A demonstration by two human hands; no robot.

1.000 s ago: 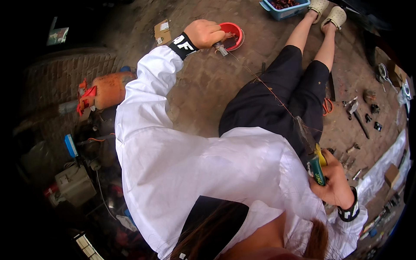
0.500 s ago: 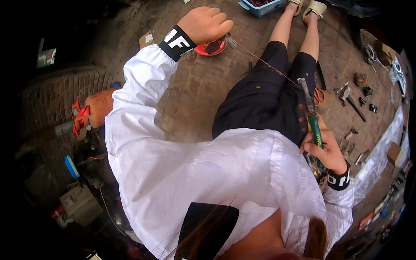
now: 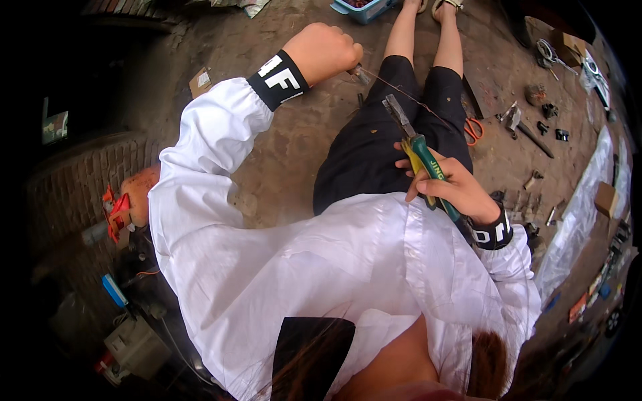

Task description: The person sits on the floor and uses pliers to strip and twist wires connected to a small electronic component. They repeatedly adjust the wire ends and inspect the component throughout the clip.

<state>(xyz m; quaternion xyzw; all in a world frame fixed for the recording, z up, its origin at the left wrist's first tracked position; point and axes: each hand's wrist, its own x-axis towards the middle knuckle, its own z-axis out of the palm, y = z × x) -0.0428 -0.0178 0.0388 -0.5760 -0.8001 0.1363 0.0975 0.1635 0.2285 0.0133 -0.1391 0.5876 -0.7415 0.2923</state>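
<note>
My left hand (image 3: 328, 52) is raised over the floor at upper middle, closed in a fist. A small grey metal piece (image 3: 361, 74) pokes out of it, its kind mostly hidden by the fingers. From that piece a thin reddish wire (image 3: 403, 91) runs slack toward the right, over my dark shorts (image 3: 364, 144). My right hand (image 3: 455, 184) grips a pair of pliers (image 3: 428, 160) with green and yellow handles, in front of my lap. The pliers' jaws (image 3: 399, 115) point up and left, below the wire and apparently apart from it.
Orange-handled scissors (image 3: 473, 131) and a hammer (image 3: 535, 138) lie on the floor to the right, among small black parts. Farther right is plastic sheeting (image 3: 575, 207) with a small cardboard box (image 3: 606, 200). A blue basin (image 3: 364, 11) stands ahead; an orange gas cylinder (image 3: 142, 194) is at left.
The pliers in my right hand have moved left and tilted, away from the wire's far end. The wire, stretched straight before, now hangs loose and kinked. My left fist sits slightly lower.
</note>
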